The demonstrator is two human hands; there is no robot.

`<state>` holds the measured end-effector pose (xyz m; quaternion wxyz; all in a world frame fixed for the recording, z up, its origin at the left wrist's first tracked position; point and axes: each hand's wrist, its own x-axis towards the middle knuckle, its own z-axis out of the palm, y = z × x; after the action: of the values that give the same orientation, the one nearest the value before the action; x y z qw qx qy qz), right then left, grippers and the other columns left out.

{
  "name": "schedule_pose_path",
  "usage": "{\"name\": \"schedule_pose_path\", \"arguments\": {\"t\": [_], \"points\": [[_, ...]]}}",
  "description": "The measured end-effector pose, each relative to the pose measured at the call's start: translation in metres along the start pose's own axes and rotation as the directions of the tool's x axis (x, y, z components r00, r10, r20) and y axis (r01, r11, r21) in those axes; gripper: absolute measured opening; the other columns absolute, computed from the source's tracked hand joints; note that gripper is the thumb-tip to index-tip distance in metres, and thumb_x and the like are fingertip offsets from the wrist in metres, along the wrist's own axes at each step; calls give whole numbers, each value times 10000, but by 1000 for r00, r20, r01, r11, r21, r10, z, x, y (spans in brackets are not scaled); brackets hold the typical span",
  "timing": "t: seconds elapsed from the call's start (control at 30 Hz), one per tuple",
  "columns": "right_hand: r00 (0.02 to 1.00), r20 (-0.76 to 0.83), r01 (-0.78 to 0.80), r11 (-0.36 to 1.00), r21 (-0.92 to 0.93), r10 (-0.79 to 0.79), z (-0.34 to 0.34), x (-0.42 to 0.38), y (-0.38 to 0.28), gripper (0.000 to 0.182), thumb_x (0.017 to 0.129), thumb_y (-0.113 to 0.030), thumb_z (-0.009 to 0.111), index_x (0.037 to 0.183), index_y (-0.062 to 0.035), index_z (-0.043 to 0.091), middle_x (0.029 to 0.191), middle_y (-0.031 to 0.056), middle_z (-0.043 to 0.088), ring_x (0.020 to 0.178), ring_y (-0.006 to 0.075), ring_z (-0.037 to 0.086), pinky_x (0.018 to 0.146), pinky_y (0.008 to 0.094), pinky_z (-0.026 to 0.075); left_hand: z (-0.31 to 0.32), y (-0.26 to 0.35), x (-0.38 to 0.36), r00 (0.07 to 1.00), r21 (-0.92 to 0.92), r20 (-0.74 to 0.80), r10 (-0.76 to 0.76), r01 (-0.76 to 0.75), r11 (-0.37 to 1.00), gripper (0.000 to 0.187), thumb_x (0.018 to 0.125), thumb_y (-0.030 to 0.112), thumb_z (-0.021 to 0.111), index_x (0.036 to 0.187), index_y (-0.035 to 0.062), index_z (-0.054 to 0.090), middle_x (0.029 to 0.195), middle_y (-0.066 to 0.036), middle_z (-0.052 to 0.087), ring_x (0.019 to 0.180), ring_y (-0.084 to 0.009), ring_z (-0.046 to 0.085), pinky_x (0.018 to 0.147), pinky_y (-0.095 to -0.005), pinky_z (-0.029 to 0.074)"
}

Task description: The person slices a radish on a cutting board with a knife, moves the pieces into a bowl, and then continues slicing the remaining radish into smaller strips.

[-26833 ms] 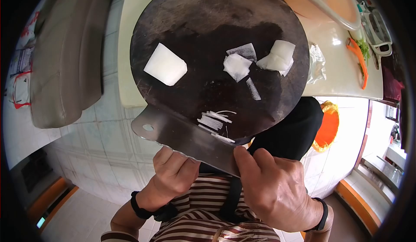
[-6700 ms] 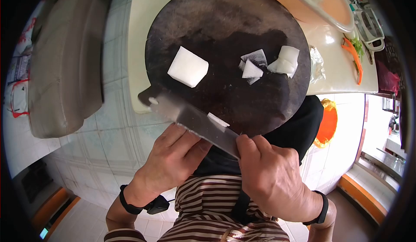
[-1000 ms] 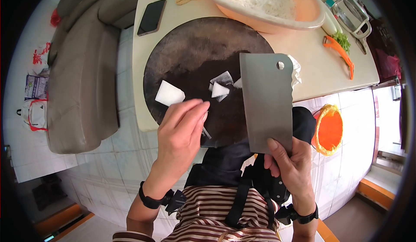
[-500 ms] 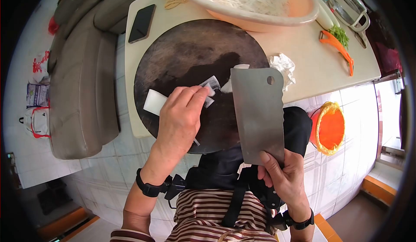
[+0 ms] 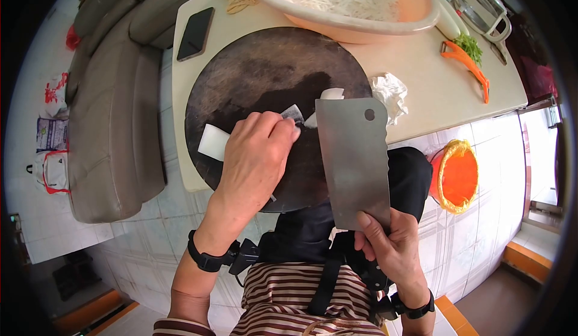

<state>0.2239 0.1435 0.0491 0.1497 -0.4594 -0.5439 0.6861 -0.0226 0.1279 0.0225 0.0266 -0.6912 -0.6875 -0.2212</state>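
Observation:
My right hand (image 5: 391, 246) grips a broad metal cleaver (image 5: 354, 161) by its lower end, the blade raised over the right side of a round dark chopping board (image 5: 265, 65). On the board my left hand (image 5: 256, 152) has its fingers drawn together, with a thin white radish slice at the fingertips, mostly hidden. Another thin slice (image 5: 292, 113) shows just beyond the fingers. To the left lies a white radish piece (image 5: 213, 142); a further radish piece (image 5: 332, 93) sits partly behind the cleaver's top edge.
A pink basin (image 5: 343, 26) of white shreds stands behind the board. A phone (image 5: 195, 33) lies to the left. Crumpled tissue (image 5: 389, 95), an orange peeler (image 5: 466, 62), and whole white radishes (image 5: 447, 20) are on the right. A lined red bucket (image 5: 457, 179) stands on the floor.
My left hand has shifted slightly right, and its fingers now cover more of the thin slices. The cleaver has come slightly down and left in view.

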Motion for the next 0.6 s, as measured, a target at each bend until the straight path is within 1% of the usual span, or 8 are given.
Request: {"name": "schedule_pose_path", "arguments": {"t": [0.17,0.23,0.27,0.37,0.47,0.53,0.57,0.6], "points": [[1000,-5,1,1000,-25,-1,-1,-2,0,246,1014,-165,561,867,26,612,604,-16,557,495,19,448,463,206,352,9,-7,-3,990,-67,-140,-31,22,998,132,847,14,666,976,-6,648,878,-97,640,810,-289,618,722,-375,515],[1000,-14,-6,1000,-7,6,0,-4,0,239,1014,-162,560,875,24,618,607,-18,559,496,16,445,460,205,348,7,-8,-6,969,-294,-176,-172,115,949,176,852,-36,653,1026,-9,651,890,-117,673,782,-270,662,695,-348,542],[1000,-14,-4,1000,-8,4,0,-5,0,239,1014,-162,560,875,24,618,607,-18,559,496,16,445,460,205,348,3,-7,-8,969,-293,-178,-172,114,949,176,852,-36,653,1026,-9,651,890,-117,673,782,-270,662,695,-348,542],[1000,-7,-5,999,-41,4,1,-8,-1,228,1006,-148,570,878,37,612,606,-5,553,507,27,448,457,223,350,-10,-4,-15,886,-572,-216,-410,225,789,244,898,-66,612,1129,-3,658,972,-101,704,820,-133,681,730,-255,537],[990,80,135,963,-234,-119,3,-11,-7,179,968,-95,605,856,44,594,590,49,555,457,120,499,445,276,368,-28,-6,-27,843,-676,-183,-506,266,687,219,952,-18,597,1167,-29,632,963,-74,684,846,-111,655,782,-246,533],[946,170,324,749,-579,-278,7,-13,-15,171,917,-52,641,779,46,611,577,110,560,440,217,499,458,308,390,-39,-8,-38,829,-682,-219,-514,247,688,208,956,-9,597,1159,-32,634,952,-74,683,826,-114,656,765,-248,541],[927,192,370,688,-625,-324,11,-14,-18,98,869,-29,671,818,41,625,613,154,565,479,322,526,469,343,421,-43,-8,-45,799,-727,-204,-566,264,634,200,954,-9,599,1149,-36,638,945,-76,683,817,-115,656,757,-247,540],[925,200,374,684,-626,-323,13,-16,-22,98,869,-29,671,818,41,625,613,154,565,479,322,526,469,343,421,-48,-8,-53,766,-769,-186,-615,277,576,193,952,-9,601,1139,-39,641,938,-78,683,807,-115,656,749,-245,539]]}}
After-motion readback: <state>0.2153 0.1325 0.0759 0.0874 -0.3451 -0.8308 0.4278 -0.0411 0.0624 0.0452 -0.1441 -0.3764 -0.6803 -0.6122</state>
